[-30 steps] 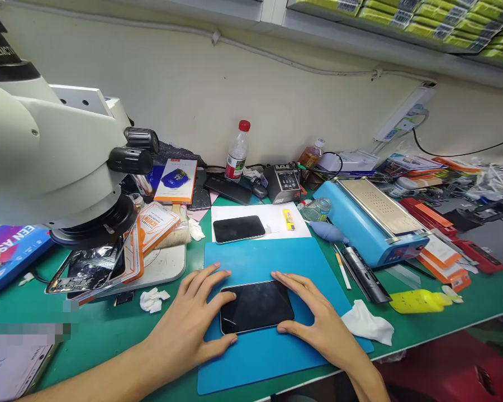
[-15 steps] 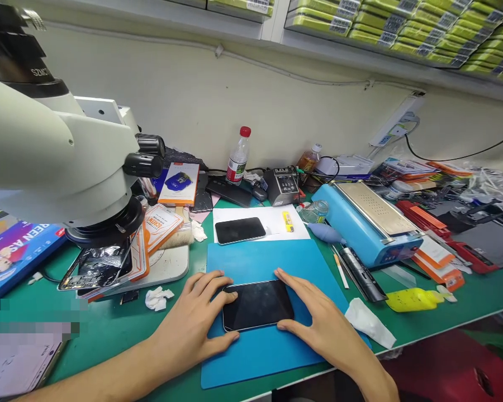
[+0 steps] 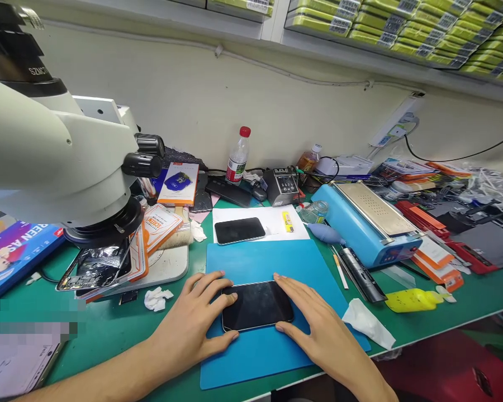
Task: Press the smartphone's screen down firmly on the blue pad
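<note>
A black phone (image 3: 256, 305) lies screen up on a blue mat (image 3: 272, 262) near the front edge of the bench. My left hand (image 3: 195, 326) grips its left end, with fingers over the top corner and the thumb under the lower edge. My right hand (image 3: 318, 326) clasps its right end in the same way. A second black phone (image 3: 239, 230) rests on a white sheet (image 3: 272, 219) behind the mat.
A large white microscope (image 3: 54, 162) overhangs the left. A blue machine (image 3: 371, 223) stands at the right, with a yellow bottle (image 3: 411, 300) and a white tissue (image 3: 368, 324) in front. A water bottle (image 3: 238, 157), a small station (image 3: 282, 185) and boxes line the wall.
The view rose and shifted slightly a second ago. My left fingers curled further onto the phone's left corner. Both hands stay at the phone's ends.
</note>
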Motion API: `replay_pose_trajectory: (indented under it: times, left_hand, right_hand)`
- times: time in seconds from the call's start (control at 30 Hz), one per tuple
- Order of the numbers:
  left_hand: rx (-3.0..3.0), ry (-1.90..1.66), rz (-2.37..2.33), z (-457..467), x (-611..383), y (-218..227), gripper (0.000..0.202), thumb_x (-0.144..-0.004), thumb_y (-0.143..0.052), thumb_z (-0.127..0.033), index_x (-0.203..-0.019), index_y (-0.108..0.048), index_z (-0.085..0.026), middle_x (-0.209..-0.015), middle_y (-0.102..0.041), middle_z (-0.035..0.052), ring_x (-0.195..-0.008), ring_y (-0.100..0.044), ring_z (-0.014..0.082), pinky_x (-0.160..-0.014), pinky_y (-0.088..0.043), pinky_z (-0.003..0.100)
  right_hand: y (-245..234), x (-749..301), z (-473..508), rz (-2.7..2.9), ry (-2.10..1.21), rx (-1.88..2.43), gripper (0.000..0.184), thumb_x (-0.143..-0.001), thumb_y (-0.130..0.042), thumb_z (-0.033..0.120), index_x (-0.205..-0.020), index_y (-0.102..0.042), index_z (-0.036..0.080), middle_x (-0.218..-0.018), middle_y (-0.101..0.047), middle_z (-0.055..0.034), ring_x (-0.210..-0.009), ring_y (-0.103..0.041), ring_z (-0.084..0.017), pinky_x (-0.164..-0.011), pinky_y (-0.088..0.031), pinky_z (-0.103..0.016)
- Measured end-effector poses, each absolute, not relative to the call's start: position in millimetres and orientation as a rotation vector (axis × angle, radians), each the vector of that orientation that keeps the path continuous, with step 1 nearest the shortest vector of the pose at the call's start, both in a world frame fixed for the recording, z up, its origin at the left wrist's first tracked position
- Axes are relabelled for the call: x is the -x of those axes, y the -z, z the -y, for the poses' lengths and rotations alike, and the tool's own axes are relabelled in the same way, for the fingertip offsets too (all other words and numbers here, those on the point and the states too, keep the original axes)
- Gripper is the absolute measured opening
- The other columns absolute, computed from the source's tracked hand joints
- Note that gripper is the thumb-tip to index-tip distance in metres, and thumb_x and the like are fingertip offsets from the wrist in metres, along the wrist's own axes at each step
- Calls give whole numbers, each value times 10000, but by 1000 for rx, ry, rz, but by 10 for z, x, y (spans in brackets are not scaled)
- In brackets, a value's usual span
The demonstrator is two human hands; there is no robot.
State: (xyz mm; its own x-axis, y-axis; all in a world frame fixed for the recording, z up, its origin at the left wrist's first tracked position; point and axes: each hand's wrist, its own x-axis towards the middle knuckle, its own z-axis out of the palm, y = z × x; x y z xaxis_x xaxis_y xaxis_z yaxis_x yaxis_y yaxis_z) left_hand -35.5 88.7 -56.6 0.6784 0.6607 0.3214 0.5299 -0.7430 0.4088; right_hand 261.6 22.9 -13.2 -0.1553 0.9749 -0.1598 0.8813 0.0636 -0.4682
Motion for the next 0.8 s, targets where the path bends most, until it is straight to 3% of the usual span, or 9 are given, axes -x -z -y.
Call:
replay_pose_trajectory:
  times: [0.13,0.23,0.3,0.4,0.47,0.53,0.67,0.8]
  left_hand:
    - [-2629,-657,-945,-890,354,570,417,-879,-774,-332,-1268,-636,-271,-1410,-681,61,-1405,-552,342,-1133,-435,535]
    - [-2622,-654,-944,-888,359,576,434,-873,-783,-330,-1273,-626,-274,-1410,-679,56,-1415,-542,336,-1138,-430,532]
    - [-2621,-635,-945,-886,362,580,439,-880,-777,-325,-1284,-614,-271,-1421,-668,59,-1427,-528,336,-1140,-426,537]
    - [-2637,-602,-938,-884,360,586,434,-896,-757,-314,-1296,-598,-262,-1432,-655,75,-1438,-513,345,-1135,-426,554]
    - [-2643,-597,-936,-883,357,588,437,-899,-752,-308,-1303,-595,-259,-1434,-652,82,-1439,-511,349,-1139,-424,559]
    - [-2640,-592,-945,-881,357,589,441,-897,-751,-301,-1308,-598,-260,-1439,-647,82,-1443,-508,349,-1149,-420,558]
    - [-2645,-582,-946,-881,365,594,429,-909,-742,-314,-1311,-599,-268,-1446,-641,68,-1452,-502,342,-1150,-427,543]
    - [-2664,-565,-937,-890,370,606,421,-936,-715,-311,-1332,-577,-282,-1460,-633,59,-1461,-486,330,-1146,-417,530]
  right_hand:
    - [200,-2562,-165,2189,-551,1844,693,-1038,-587,553,-1662,-325,408,-1697,-420,11,-1567,-391,-298,-1245,-428,-506]
    - [296,-2416,-82,2169,-309,1780,639,-1034,-602,538,-1624,-427,364,-1641,-502,-23,-1534,-436,-322,-1219,-451,-530]
    - [364,-2256,-6,2095,-156,1748,518,-1047,-595,493,-1534,-563,320,-1484,-642,-76,-1400,-578,-326,-1118,-535,-502]
    - [473,-1962,123,2029,-37,1725,383,-1069,-566,381,-1422,-675,282,-1048,-754,-99,-979,-744,-272,-821,-614,-406]
    - [553,-1770,197,2011,1,1721,408,-1072,-540,307,-1461,-650,255,-862,-731,-71,-762,-736,-230,-680,-585,-356]
    - [629,-1614,241,1978,2,1721,487,-1065,-495,240,-1548,-562,226,-804,-738,-54,-662,-730,-202,-602,-557,-316]
    - [710,-1449,236,1947,-72,1759,637,-1009,-411,140,-1644,-405,184,-790,-772,-41,-606,-736,-182,-512,-511,-276]
    - [714,-1393,205,2016,-127,1794,647,-992,-430,135,-1638,-393,111,-714,-752,-23,-533,-704,-173,-481,-466,-273]
